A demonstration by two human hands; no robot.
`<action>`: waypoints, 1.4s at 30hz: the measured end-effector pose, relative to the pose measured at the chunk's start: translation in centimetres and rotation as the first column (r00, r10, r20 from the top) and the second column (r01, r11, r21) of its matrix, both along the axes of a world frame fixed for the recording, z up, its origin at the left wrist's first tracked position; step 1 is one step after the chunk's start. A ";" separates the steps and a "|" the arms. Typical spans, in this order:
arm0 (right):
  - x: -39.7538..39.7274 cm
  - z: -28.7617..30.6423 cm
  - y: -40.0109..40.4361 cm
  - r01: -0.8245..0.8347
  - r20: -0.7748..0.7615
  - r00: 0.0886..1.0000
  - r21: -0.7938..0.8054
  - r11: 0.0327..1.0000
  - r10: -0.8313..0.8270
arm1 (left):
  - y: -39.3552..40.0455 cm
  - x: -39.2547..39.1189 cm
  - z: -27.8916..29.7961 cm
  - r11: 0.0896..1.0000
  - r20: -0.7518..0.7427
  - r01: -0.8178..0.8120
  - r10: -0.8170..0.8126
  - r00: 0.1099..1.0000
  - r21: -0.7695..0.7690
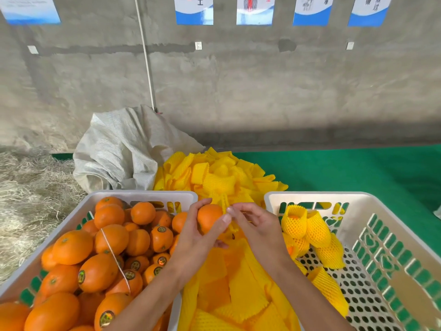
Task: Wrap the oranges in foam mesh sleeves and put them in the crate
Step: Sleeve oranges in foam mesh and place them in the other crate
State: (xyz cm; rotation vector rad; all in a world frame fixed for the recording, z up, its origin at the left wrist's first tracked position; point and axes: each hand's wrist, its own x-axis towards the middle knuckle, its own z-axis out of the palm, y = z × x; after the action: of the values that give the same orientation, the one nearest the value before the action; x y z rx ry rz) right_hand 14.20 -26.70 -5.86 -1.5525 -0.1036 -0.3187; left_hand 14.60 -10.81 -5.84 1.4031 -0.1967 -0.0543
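Far left there's straw on the floor, then a white crate piled with bare oranges. Behind its far edge slumps a woven sack. In the middle, the left hand has its fingers curled round 1 orange, held up over the heap of yellow foam sleeves. The right hand pinches a sleeve edge right against that orange. On the right, the second crate holds a few wrapped oranges near its far-left corner, on green matting.
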 end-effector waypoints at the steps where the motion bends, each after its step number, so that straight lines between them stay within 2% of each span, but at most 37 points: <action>1: -0.1 0.1 0.0 -0.013 0.023 1.000 -0.043 0.999 0.014 | 0.1 0.1 0.0 0.999 -0.005 -0.052 0.052 0.999 0.007; 3: -0.3 0.2 -0.2 -0.023 0.119 0.992 -0.210 0.977 0.049 | 0.4 0.6 -0.1 0.989 0.005 -0.148 0.148 0.989 0.026; 6: -0.4 0.2 0.1 0.085 0.218 0.975 -0.522 0.849 0.036 | 0.7 0.8 -0.4 0.981 0.083 -0.188 0.183 0.980 0.056; 8: -0.5 0.1 0.4 0.182 0.240 0.970 -0.606 0.774 -0.040 | 0.7 0.7 -0.5 0.985 0.121 -0.155 0.145 0.982 0.075; 9: -0.5 0.0 0.5 0.196 0.227 0.972 -0.606 0.771 -0.069 | 0.7 0.6 -0.6 0.987 0.134 -0.136 0.124 0.983 0.087; 11: -0.4 0.0 0.4 0.153 0.105 0.988 -0.495 0.855 -0.116 | 0.9 0.5 -0.6 0.986 0.144 -0.123 0.106 0.984 0.109; 12: -0.3 0.1 0.2 0.117 -0.011 0.992 -0.348 0.930 -0.129 | 1.0 0.5 -0.6 0.984 0.140 -0.136 0.120 0.983 0.112; 13: 0.0 0.3 -0.1 0.092 -0.148 0.983 -0.119 0.989 -0.109 | 1.1 0.7 -0.5 0.981 0.131 -0.161 0.147 0.980 0.104; 14: 0.2 0.6 -0.4 0.082 -0.272 0.962 0.154 0.985 -0.038 | 1.2 0.8 -0.5 0.977 0.121 -0.189 0.177 0.977 0.094; 15: 0.4 0.9 -0.7 0.084 -0.349 0.934 0.412 0.907 0.072 | 1.3 0.9 -0.4 0.974 0.111 -0.210 0.199 0.974 0.091; 16: 0.5 1.3 -0.9 0.096 -0.388 0.904 0.598 0.796 0.182 | 1.4 0.9 -0.4 0.972 0.098 -0.217 0.208 0.973 0.094; 18: 0.5 1.7 -1.1 0.110 -0.414 0.843 0.758 0.643 0.344 | 1.4 1.0 -0.2 0.978 0.070 -0.185 0.179 0.981 0.094; 20: 0.4 1.8 -0.8 0.119 -0.450 0.794 0.774 0.622 0.409 | 1.5 1.0 -0.1 0.988 0.029 -0.145 0.144 0.989 0.058; 22: 0.3 2.1 -0.7 0.134 -0.496 0.764 0.748 0.650 0.413 | 1.5 1.0 0.2 0.991 -0.049 -0.136 0.135 0.990 -0.017; 26: 0.2 2.4 -0.5 0.155 -0.607 0.730 0.595 0.789 0.315 | 1.0 0.9 0.5 0.984 -0.249 -0.100 0.061 0.967 -0.149; 28: 0.3 2.3 -0.6 0.157 -0.627 0.731 0.540 0.827 0.270 | 0.9 0.8 0.7 0.976 -0.338 -0.052 -0.023 0.941 -0.211; 32: 0.3 2.4 -0.8 0.150 -0.586 0.752 0.599 0.787 0.303 | 1.2 0.5 1.1 0.948 -0.442 0.017 -0.164 0.882 -0.319; 36: 0.4 2.1 -0.7 0.190 -0.513 0.820 0.661 0.725 0.253 | 0.9 0.6 1.2 0.948 -0.392 -0.049 -0.082 0.916 -0.313; 38: 0.5 1.1 -0.8 0.241 -0.488 0.867 0.582 0.777 0.097 | 1.0 0.9 1.5 0.909 -0.346 -0.104 -0.047 0.937 -0.404; 40: 0.6 0.7 -1.1 0.348 -0.485 0.867 0.424 0.836 -0.115 | 1.4 1.1 1.7 0.864 -0.312 -0.123 -0.041 0.949 -0.488; 42: 0.6 0.8 -1.4 0.431 -0.488 0.848 0.405 0.806 -0.208 | 1.7 1.2 2.0 0.857 -0.249 -0.079 -0.059 0.967 -0.510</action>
State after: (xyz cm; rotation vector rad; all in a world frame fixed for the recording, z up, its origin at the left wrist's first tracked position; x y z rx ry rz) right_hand 14.80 -28.08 -5.06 -1.0722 0.5654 -0.2465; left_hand 15.78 -9.12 -3.84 0.8442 0.0174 -0.1624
